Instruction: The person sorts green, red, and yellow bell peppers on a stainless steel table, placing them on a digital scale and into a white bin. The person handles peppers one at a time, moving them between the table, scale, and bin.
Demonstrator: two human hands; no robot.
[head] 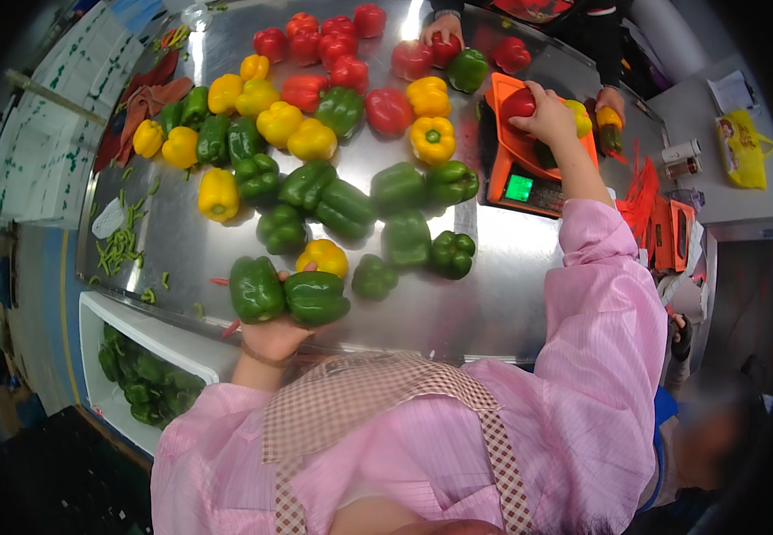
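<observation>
Two green bell peppers (317, 298) rest in my left hand (278, 338), close to the near edge of the steel table (413, 321). My right hand (550, 117) grips a red bell pepper (517, 105) at the orange pan (508, 137) of a digital scale (499, 180) with a lit green display. A yellow pepper (579, 119) and a dark green one, partly hidden by my hand, are also in the pan. Loose green peppers (346, 208), yellow peppers (279, 124) and red peppers (338, 47) spread across the table to the left of the scale.
Across the table, a co-worker's hand (445, 28) touches a red pepper; their other hand (610, 100) holds bagged peppers (609, 130). A white foam box (149, 321) of green peppers stands at lower left. Red netting (639, 194) lies right of the scale. Another person (687, 428) is behind me.
</observation>
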